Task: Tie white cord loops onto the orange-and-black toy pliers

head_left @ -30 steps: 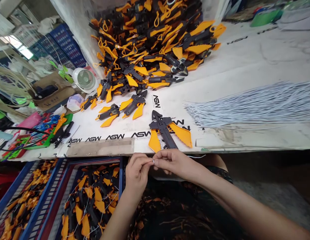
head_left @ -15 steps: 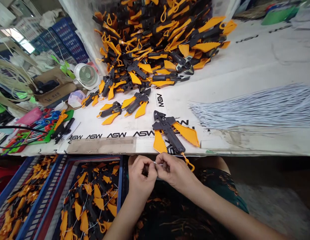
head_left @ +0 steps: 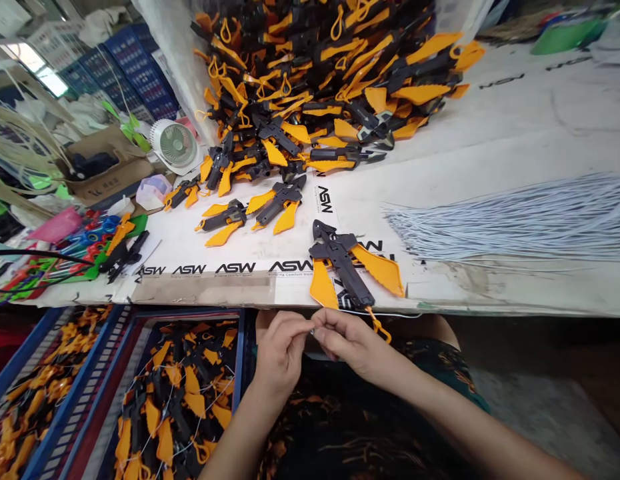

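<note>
Cord [head_left: 312,331] — white, in tight fingertip pinches of left hand [head_left: 284,348] and right hand [head_left: 349,338] (1 winged toy [head_left: 344,265] beyond)

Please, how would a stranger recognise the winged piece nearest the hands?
On the white table, find the front edge beyond the right hand. A dark piece with two orange wings lies there. Unlike the pieces farther back, its orange loop overhangs that edge.

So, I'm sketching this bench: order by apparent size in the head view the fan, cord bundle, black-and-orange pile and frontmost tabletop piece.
Largest to smallest:
Black-and-orange pile
Cord bundle
Frontmost tabletop piece
Fan
</note>
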`<state>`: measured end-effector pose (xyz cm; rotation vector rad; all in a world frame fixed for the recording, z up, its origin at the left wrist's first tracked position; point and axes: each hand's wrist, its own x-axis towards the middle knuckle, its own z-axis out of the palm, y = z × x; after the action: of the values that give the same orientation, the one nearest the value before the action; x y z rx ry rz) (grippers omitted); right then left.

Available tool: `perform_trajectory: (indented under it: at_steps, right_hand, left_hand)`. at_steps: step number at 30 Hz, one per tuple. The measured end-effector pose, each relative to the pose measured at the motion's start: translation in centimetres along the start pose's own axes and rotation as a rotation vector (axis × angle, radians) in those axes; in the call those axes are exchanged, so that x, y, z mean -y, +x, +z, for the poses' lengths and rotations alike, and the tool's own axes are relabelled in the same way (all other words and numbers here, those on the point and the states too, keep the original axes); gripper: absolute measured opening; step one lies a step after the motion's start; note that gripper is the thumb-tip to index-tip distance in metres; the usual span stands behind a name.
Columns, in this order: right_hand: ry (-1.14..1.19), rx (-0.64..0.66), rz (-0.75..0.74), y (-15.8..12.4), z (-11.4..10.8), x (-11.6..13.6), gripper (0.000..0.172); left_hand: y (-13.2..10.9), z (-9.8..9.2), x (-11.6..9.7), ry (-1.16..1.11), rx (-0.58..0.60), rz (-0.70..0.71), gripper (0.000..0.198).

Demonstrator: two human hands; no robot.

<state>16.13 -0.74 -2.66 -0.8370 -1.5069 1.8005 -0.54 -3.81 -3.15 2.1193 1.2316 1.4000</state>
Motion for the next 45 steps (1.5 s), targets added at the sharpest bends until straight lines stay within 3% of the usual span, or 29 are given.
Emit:
perform_trajectory:
  at_steps: [3,6,10,14,19,22,27,30,37,42,45]
  right_hand:
    - [0.035,0.019,0.039,0.1,-0.1,0.1,0.039]
    - [0.043,0.024,0.051,0.0,-0.1,0.3,0.039]
    - [-0.09,-0.052,-0.042,-0.4,0.0,0.5,0.029]
    - [-0.3,-0.158,-0.136,-0.9,0.2,0.3,0.022]
    - [-0.491,-0.263,-0.131,-1.0,0.1,0.1,0.021]
    - [-0.466,-0.288,-0.11,-1.1,0.0,0.0,0.021]
    - [-0.283,-0.232,-0.075,-0.8,0.0,-0.2,0.023]
    - [-0.177,-0.186,-0.069,-0.7,0.0,-0.1,0.023]
    - [-0.486,-0.161,-0.12,-1.6,-0.2,1.3,0.016]
    - [-0.597,-0.097,-0.183,-1.8,-0.2,1.0,0.011]
    - [-0.63,-0.135,-0.194,-1.7,-0.1,0.1,0.012]
  left_hand:
    - [0.3,-0.5,0.4,0.072,0.072,0.12,0.018]
    - [0.3,-0.7,0.3,0.111,0.12,0.111,0.015]
    - [-0.1,-0.5,-0.4,0.087,0.113,-0.145,0.01]
    - [-0.7,0.1,-0.7,-0.071,0.069,-0.433,0.019]
    - [-1.3,0.6,-0.7,-0.152,0.077,-0.553,0.02]
    - [-1.3,0.2,-0.6,-0.047,0.116,-0.475,0.017]
    - [-0.1,-0.8,0.0,0.318,0.223,0.049,0.022]
    - [0.8,-1.4,0.4,0.458,0.253,0.248,0.017]
    - [1.6,-4.2,-0.2,0.58,0.421,0.328,0.019]
    - [1.5,-5.8,-0.1,0.518,0.483,0.283,0.018]
    - [1.3,-5.9,-0.2,0.432,0.535,0.204,0.015]
